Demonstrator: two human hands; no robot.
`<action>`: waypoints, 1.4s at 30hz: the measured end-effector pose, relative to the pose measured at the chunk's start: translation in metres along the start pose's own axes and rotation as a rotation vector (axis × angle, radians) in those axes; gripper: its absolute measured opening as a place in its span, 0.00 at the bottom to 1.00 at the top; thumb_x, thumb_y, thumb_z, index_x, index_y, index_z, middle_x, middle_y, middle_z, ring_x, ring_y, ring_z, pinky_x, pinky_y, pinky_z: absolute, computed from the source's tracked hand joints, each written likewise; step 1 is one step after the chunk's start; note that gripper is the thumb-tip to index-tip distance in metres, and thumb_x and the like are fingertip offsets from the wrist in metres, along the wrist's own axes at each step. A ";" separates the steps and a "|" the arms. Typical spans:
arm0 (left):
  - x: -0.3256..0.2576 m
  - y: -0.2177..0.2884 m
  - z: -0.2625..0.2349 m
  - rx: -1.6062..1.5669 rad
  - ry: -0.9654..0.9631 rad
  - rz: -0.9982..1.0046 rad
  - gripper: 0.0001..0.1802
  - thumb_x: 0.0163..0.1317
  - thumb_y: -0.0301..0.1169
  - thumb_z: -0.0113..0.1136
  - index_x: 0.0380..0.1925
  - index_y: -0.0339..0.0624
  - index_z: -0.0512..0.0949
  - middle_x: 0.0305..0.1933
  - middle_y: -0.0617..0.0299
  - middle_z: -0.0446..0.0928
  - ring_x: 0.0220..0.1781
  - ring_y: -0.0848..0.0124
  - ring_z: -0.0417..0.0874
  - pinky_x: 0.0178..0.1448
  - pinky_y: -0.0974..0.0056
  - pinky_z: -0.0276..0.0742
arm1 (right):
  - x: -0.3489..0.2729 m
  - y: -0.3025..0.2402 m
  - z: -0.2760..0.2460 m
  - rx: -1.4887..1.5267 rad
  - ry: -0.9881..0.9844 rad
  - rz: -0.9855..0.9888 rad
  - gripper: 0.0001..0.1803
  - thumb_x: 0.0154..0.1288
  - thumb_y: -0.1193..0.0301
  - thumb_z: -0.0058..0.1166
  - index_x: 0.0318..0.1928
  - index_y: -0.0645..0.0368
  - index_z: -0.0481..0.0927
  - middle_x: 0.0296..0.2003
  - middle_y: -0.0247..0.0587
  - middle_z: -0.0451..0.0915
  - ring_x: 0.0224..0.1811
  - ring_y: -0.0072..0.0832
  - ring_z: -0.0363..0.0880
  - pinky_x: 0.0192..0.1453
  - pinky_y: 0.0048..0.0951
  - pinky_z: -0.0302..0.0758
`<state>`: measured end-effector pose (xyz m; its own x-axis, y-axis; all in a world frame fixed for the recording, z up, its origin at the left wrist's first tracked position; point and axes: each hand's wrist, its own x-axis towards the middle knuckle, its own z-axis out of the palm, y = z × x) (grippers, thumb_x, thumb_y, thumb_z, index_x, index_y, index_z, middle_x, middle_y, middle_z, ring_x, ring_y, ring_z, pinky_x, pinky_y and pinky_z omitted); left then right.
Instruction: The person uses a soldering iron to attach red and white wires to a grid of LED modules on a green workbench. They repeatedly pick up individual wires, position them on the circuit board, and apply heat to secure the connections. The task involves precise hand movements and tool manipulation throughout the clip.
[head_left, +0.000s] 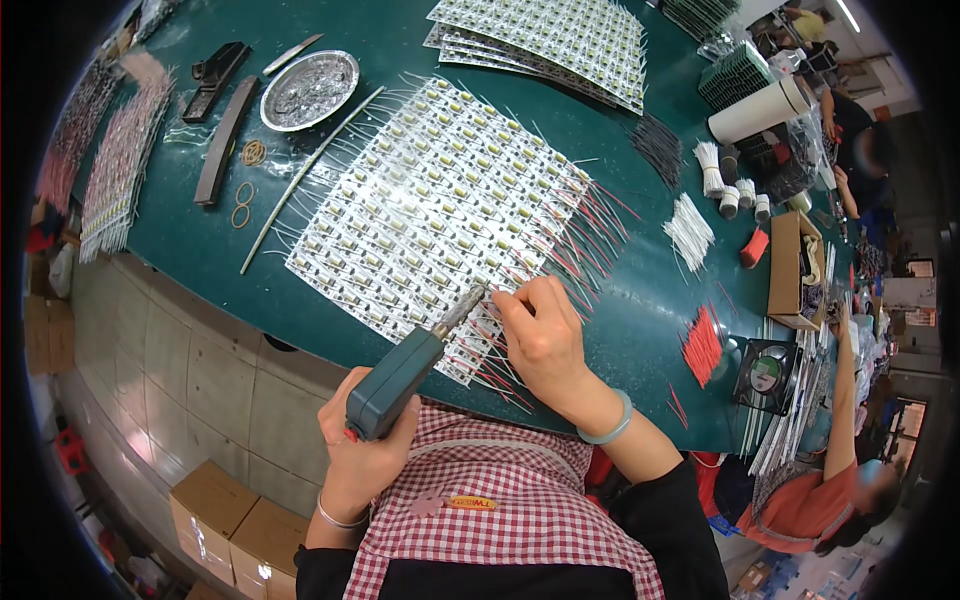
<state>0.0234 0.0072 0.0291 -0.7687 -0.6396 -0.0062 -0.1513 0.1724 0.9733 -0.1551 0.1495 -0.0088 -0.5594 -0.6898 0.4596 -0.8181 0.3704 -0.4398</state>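
Note:
A panel of small white circuit boards [400,200] lies at a slant on the green table in front of me. White wires stick out along its far left edge, and red wires [578,245] fan out along its right side. My left hand [362,440] is wrapped round the dark green body of a soldering gun [395,383], whose metal tip reaches the boards. Close to that tip, my right hand [545,335] is closed in a pinch on a thin wire at the panel's near right part. The fingertips partly hide the wire.
Beyond the panel are stacked board panels [560,45] and a foil dish [310,90]. Wire bundles, red [702,347] and white [689,232], lie right, near a small black fan [766,376] and a cardboard box [797,268]. Another person [810,505] sits at right.

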 end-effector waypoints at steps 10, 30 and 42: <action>-0.002 -0.002 -0.015 0.157 0.184 0.073 0.17 0.54 0.20 0.72 0.44 0.28 0.80 0.41 0.57 0.82 0.42 0.73 0.83 0.44 0.68 0.79 | -0.001 0.001 -0.001 -0.001 -0.015 0.005 0.14 0.51 0.85 0.62 0.41 0.63 0.83 0.30 0.41 0.71 0.32 0.37 0.72 0.33 0.36 0.72; 0.099 0.010 -0.040 -0.154 0.431 0.090 0.13 0.56 0.18 0.68 0.42 0.30 0.82 0.30 0.62 0.81 0.20 0.80 0.75 0.22 0.73 0.66 | -0.003 0.004 -0.003 0.005 -0.014 -0.015 0.14 0.51 0.84 0.57 0.41 0.63 0.82 0.31 0.40 0.71 0.35 0.38 0.74 0.35 0.35 0.73; -0.016 -0.011 -0.029 -0.215 0.163 -0.245 0.17 0.54 0.18 0.71 0.45 0.30 0.82 0.40 0.58 0.85 0.34 0.74 0.84 0.38 0.69 0.79 | -0.013 -0.027 -0.056 0.059 0.116 0.119 0.12 0.52 0.86 0.64 0.38 0.62 0.85 0.27 0.39 0.75 0.29 0.35 0.75 0.31 0.33 0.72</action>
<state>0.0553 -0.0059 0.0253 -0.6142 -0.7562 -0.2256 -0.1716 -0.1511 0.9735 -0.1330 0.1830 0.0406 -0.6664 -0.5657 0.4857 -0.7377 0.4057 -0.5397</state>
